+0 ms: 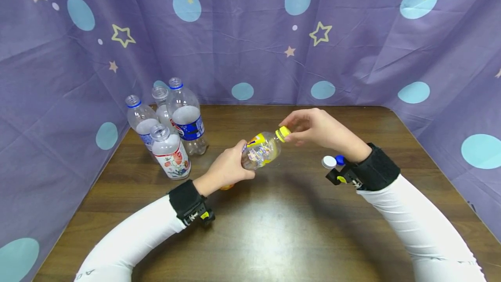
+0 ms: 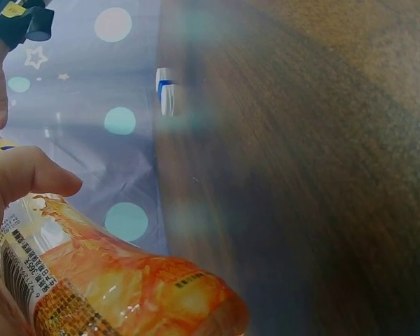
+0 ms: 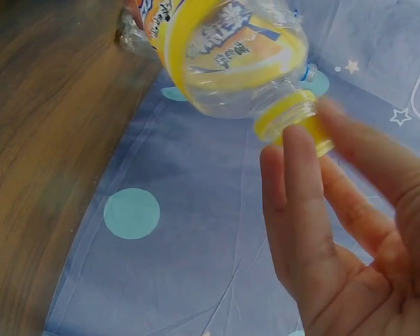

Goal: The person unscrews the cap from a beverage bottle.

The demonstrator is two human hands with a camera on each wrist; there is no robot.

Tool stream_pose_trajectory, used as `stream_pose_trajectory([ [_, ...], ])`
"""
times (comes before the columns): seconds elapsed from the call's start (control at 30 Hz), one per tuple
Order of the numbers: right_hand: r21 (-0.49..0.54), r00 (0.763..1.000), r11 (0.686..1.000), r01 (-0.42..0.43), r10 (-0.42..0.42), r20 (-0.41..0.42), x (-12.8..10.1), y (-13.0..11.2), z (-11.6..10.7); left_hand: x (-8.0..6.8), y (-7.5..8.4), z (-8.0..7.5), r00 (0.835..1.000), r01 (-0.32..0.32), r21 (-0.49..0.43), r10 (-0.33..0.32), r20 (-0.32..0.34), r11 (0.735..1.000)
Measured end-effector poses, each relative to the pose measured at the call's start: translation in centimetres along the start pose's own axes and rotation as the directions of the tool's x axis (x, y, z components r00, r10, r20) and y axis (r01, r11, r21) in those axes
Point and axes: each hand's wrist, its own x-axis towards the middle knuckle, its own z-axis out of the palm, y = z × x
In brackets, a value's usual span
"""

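Note:
My left hand [image 1: 231,164] grips a clear plastic bottle [image 1: 270,149] around its body and holds it tilted above the table, neck toward the right. Its label is yellow near the neck and orange lower down, as the left wrist view shows. At the bottle's mouth sits a yellow cap [image 1: 283,133], which my right hand [image 1: 313,129] pinches between thumb and fingertips. In the right wrist view, a yellow ring [image 3: 276,119] circles the neck just below the cap [image 3: 316,134]. Part of the bottle is hidden behind my left hand.
Several uncapped clear bottles stand together at the left, among them a blue-labelled one [image 1: 190,129] and one with a flowered white label [image 1: 172,160]. A white cap [image 1: 329,162] and a blue cap [image 1: 339,159] lie near my right wrist. A purple curtain [image 1: 242,55] borders the wooden table [image 1: 274,238].

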Motion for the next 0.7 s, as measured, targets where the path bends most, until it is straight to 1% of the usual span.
stream_pose_trajectory([
  [0.2,-0.06,0.997,0.998,-0.004,-0.001,-0.073,0.14,-0.09,0.16,0.03,0.34,-0.21,1.0,-0.008,0.002,0.008,-0.002,1.0],
  [0.3,-0.096,0.996,0.994,-0.049,0.042,-0.081,0.17,-0.14,0.02,0.04,0.39,-0.23,1.0,-0.014,0.008,0.014,-0.004,1.0],
  [0.43,-0.126,0.993,0.986,-0.106,0.098,-0.067,0.14,-0.2,-0.17,0.09,0.32,-0.16,1.0,-0.014,0.021,0.014,-0.002,1.0],
  [0.53,-0.111,0.993,0.988,-0.111,0.106,-0.055,0.11,-0.19,-0.19,0.1,0.34,-0.12,1.0,-0.015,0.027,0.015,0.004,1.0],
  [0.7,-0.06,0.996,0.995,-0.083,0.081,-0.028,0.03,-0.34,-0.16,0.0,0.33,-0.07,1.0,-0.02,0.034,0.02,0.008,0.999],
])
